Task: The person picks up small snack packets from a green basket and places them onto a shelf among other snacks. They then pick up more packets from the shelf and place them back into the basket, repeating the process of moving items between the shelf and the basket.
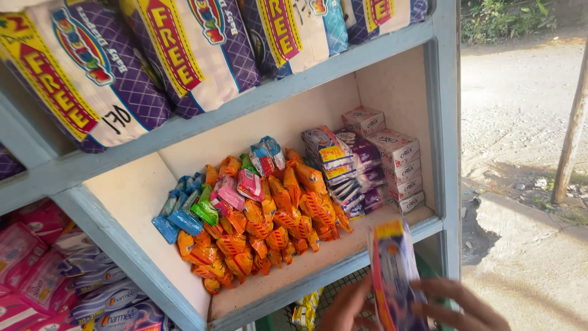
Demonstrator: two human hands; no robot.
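Both hands sit at the bottom edge of the view, below the front lip of the shelf (pixel 343 245). Between them stands a slim purple pack (pixel 394 270) with a yellow top, upright and tilted slightly. The right hand (pixel 456 306) has its fingers closed around the pack's right side; the left hand (pixel 346 306) presses against its left edge, so the grip of both is clamped on the pack.

Up and to the left of the grip, the shelf already carries a row of like purple packs (pixel 343 175), standing on edge behind a heap of orange sachets (pixel 269 230). To the right of that row is a stack of white boxes (pixel 398 168); further left lie blue sachets (pixel 180 211). Above all this, a higher shelf bears large purple-and-white bags (pixel 184 49).

As I judge it, the stocking is well along: the row looks nearly full, while the held pack is not yet on the shelf. It remains low and in front, apart from the row.
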